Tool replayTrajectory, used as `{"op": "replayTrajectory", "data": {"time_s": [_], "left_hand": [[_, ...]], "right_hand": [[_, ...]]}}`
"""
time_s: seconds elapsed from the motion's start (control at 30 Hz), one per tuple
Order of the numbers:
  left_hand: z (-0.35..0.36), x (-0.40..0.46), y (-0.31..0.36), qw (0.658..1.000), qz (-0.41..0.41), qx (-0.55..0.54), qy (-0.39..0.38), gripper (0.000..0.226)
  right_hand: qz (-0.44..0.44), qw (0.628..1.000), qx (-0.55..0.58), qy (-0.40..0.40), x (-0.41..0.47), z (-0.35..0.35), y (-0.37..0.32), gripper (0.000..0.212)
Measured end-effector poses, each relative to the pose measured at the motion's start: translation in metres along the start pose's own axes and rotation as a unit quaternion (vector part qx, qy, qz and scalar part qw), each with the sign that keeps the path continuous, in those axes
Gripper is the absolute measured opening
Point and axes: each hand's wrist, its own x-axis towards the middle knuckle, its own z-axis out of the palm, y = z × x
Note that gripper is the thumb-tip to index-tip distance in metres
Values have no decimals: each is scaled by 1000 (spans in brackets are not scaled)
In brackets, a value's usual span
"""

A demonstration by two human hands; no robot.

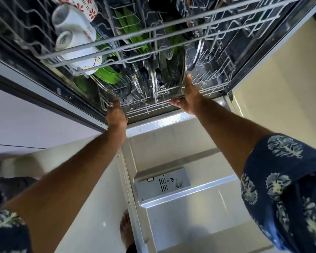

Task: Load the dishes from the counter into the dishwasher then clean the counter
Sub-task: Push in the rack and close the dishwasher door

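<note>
Hands [117, 115] [189, 99] on lower rack [153, 105] front edge, above open door [181, 207].

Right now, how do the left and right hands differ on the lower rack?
The left hand sits at the lower rack's left front corner; the right hand sits right of its middle. The left hand shows mostly its back, fingers reaching up to the front wire; the right hand has its thumb raised beside a glass lid and fingers spread leftward along the front rail. Both touch the rack's front edge with arms extended.
</note>
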Motion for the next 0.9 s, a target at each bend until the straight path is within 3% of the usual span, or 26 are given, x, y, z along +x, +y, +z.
{"op": "replayTrajectory", "data": {"time_s": [0.07, 0.13, 0.23, 0.37, 0.5, 0.63, 0.73, 0.83, 0.9], "left_hand": [[-5, 25, -16, 999, 25, 30, -2, 91], [-11, 53, -35, 999, 34, 41, 0, 101], [-20, 41, -44, 994, 71, 78, 0, 86], [-35, -37, -55, 970, 167, 171, -38, 31], [-54, -119, -95, 951, 114, 261, -124, 53], [-70, -198, -148, 939, 61, 308, -140, 44], [-82, -232, -189, 904, 35, 380, -191, 34], [-81, -250, -214, 876, 26, 423, -230, 39], [-77, -260, -220, 825, 32, 487, -284, 39]], "right_hand": [[-6, 1000, -9, -7, 2, -2, 1, 75], [-21, 999, -24, -25, 2, -5, 4, 77], [-30, 999, -33, -16, -11, -12, 9, 67], [-11, 999, -34, 38, -52, -35, 27, 66], [14, 998, 6, 65, -113, -87, 81, 61], [71, 987, 41, 135, -192, -145, 163, 57], [133, 966, 99, 197, -253, -179, 231, 51], [183, 937, 144, 260, -311, -206, 291, 46], [198, 918, 175, 295, -340, -213, 318, 34]]}}
